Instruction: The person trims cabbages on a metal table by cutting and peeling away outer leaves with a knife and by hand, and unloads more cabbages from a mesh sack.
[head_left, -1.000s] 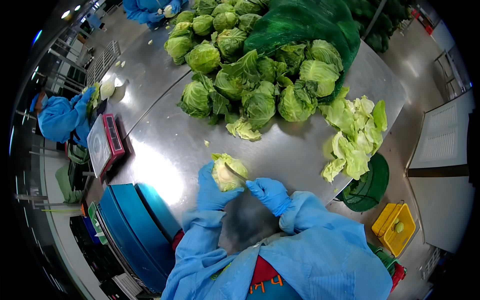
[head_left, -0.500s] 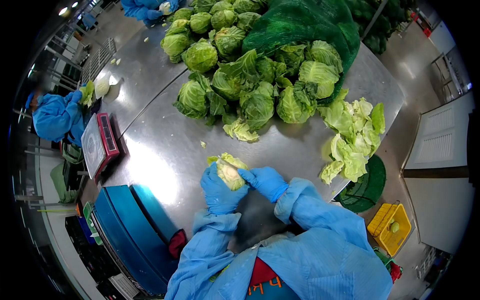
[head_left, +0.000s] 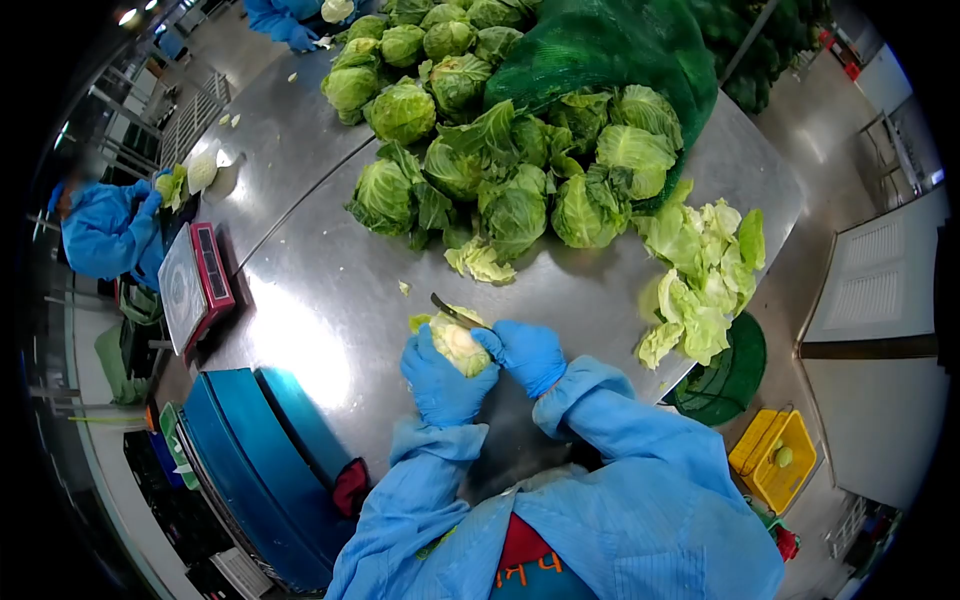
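My left hand (head_left: 440, 380), in a blue glove, is wrapped round a small trimmed cabbage (head_left: 458, 347) with its pale stem end showing. My right hand (head_left: 525, 355), gloved too, grips a knife (head_left: 457, 312) whose dark blade lies over the upper edge of that cabbage. The knife's handle is hidden inside my fingers. Beyond my hands, a few loose leaves (head_left: 480, 260) lie on the steel table (head_left: 400, 270). Behind them sits a heap of green cabbages (head_left: 515, 210).
A green mesh sack (head_left: 610, 60) lies behind the heap. Cut leaves (head_left: 700, 270) are piled at the table's right edge, above a green basket (head_left: 735, 370). A yellow crate (head_left: 775, 460) stands on the floor. Left are a red scale (head_left: 205, 275), blue bins (head_left: 255, 470) and a co-worker (head_left: 110, 230).
The knife blade has swung up and away from the stem end, so more of it shows above the cabbage. My right hand has shifted slightly left and up.
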